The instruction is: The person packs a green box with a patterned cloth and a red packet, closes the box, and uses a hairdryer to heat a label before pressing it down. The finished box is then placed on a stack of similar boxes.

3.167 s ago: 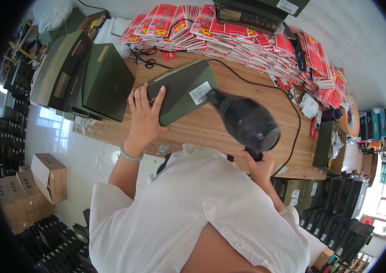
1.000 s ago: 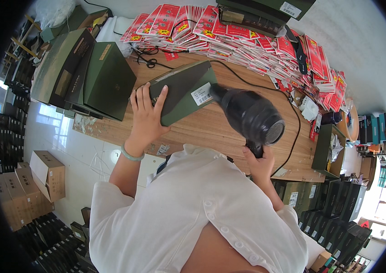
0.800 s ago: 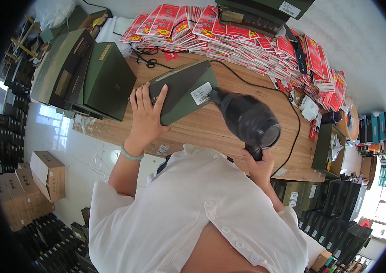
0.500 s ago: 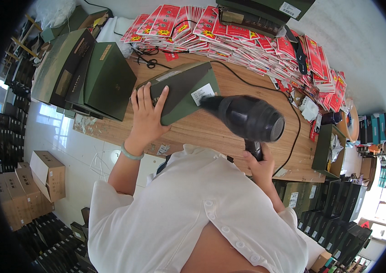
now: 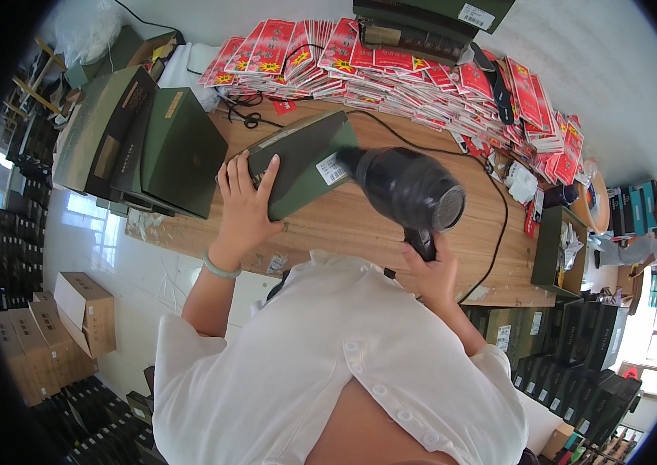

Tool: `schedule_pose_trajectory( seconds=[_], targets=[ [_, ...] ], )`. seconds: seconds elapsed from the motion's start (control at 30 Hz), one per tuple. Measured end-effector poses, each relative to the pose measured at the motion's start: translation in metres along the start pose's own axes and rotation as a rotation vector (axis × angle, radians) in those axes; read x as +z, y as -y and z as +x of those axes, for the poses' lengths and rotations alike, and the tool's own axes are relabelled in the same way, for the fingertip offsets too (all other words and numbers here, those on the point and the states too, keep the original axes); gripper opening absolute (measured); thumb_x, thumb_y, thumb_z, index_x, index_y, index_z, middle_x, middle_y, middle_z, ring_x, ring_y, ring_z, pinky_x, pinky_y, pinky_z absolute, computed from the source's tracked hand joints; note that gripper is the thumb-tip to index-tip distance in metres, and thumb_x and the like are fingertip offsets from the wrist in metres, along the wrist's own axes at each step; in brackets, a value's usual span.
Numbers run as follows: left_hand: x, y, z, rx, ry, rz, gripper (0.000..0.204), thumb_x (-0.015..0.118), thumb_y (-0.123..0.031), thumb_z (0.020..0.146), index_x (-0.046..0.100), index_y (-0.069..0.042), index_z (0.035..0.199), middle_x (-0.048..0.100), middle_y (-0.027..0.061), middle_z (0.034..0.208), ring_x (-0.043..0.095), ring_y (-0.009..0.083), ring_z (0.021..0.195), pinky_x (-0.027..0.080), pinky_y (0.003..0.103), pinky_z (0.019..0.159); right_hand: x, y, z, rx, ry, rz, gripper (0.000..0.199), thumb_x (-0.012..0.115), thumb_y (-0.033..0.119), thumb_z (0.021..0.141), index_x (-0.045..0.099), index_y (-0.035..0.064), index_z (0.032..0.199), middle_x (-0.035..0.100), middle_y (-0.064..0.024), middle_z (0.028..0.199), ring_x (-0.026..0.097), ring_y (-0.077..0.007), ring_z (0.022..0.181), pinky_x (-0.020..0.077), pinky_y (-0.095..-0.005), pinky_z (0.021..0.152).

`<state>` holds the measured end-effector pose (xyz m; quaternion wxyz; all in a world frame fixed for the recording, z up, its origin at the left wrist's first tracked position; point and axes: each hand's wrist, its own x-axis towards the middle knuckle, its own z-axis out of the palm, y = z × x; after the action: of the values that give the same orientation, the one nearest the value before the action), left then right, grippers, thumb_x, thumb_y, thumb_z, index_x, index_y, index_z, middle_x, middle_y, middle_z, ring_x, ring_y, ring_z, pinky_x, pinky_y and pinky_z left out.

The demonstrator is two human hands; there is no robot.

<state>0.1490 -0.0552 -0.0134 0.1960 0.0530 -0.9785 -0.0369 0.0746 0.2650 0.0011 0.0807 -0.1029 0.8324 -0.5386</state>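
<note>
A dark green shoe box (image 5: pixel 304 167) stands tilted on the wooden table in front of me, with a white label (image 5: pixel 331 169) on its right part. My left hand (image 5: pixel 247 194) lies on the left part of the box, fingers spread over its surface and thumb at the near edge. My right hand (image 5: pixel 432 267) is wrapped round the handle of a black hair dryer (image 5: pixel 410 186). The dryer's nozzle points left, close to the label; whether it touches the box I cannot tell. A black cord (image 5: pixel 503 232) runs along the table right of the dryer.
Green boxes (image 5: pixel 181 155) stand at the table's left end. Red-and-white printed packets (image 5: pixel 390 81) are heaped along the back, with more boxes (image 5: pixel 429 31) above. Scissors (image 5: pixel 252 119) lie behind the shoe box. An open green box (image 5: pixel 557 256) sits at the right edge.
The hair dryer and my right hand have shifted slightly left, and the nozzle sits higher by the label's upper right. My left hand stays on the box. A person appears far right.
</note>
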Motion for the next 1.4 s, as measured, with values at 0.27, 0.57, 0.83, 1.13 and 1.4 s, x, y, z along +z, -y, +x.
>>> schedule_pose_trajectory(
  seconds=[0.27,0.57,0.83,1.13,1.4],
  targets=[
    [-0.002,-0.007,-0.004,-0.006,-0.002,0.013,0.110,0.081,-0.024,0.050,0.033,-0.009,0.148,0.031,0.0338,0.139,0.030,0.0492,0.130,0.020,0.062,0.109,-0.002,-0.007,0.007,-0.004,-0.003,0.029,0.048,0.082,0.025,0.076,0.062,-0.0003,0.113,0.068,-0.0129,0.085,0.063,-0.0165,0.077,0.0509,-0.0302,0.073],
    [-0.001,-0.017,-0.013,-0.020,-0.030,0.008,0.110,0.083,-0.028,0.051,0.035,-0.013,0.148,0.032,0.0342,0.138,0.029,0.0487,0.130,0.018,0.063,0.109,-0.013,-0.011,0.000,-0.038,0.027,0.052,0.045,0.082,0.019,0.076,0.063,-0.0010,0.113,0.068,-0.0091,0.088,0.061,-0.0139,0.076,0.0508,-0.0284,0.072],
    [-0.021,-0.031,-0.026,-0.063,0.052,0.062,0.110,0.081,-0.032,0.058,0.026,-0.006,0.150,0.030,0.0336,0.141,0.029,0.0493,0.132,0.019,0.063,0.109,-0.046,-0.061,0.022,0.091,-0.080,0.152,0.031,0.076,0.018,0.082,0.063,-0.0011,0.103,0.061,-0.0030,0.071,0.053,-0.0083,0.058,0.0448,-0.0243,0.053],
    [-0.049,-0.061,-0.034,-0.021,0.127,-0.135,0.107,0.082,-0.031,0.054,0.035,-0.011,0.148,0.034,0.0314,0.135,0.035,0.0481,0.121,0.024,0.060,0.106,-0.093,-0.207,0.118,0.529,-0.025,0.353,0.048,0.063,0.056,0.090,0.056,0.0083,0.086,0.052,-0.0023,0.057,0.047,-0.0112,0.043,0.0370,-0.0248,0.039],
    [-0.052,-0.068,-0.027,0.003,0.165,-0.109,0.094,0.081,-0.034,0.051,0.052,-0.024,0.139,0.033,0.0299,0.134,0.033,0.0497,0.120,0.025,0.058,0.106,-0.097,-0.367,0.162,0.635,-0.149,0.026,0.056,0.060,0.059,0.090,0.059,0.0030,0.098,0.060,-0.0121,0.080,0.061,-0.0242,0.071,0.0516,-0.0361,0.069]
  ],
)
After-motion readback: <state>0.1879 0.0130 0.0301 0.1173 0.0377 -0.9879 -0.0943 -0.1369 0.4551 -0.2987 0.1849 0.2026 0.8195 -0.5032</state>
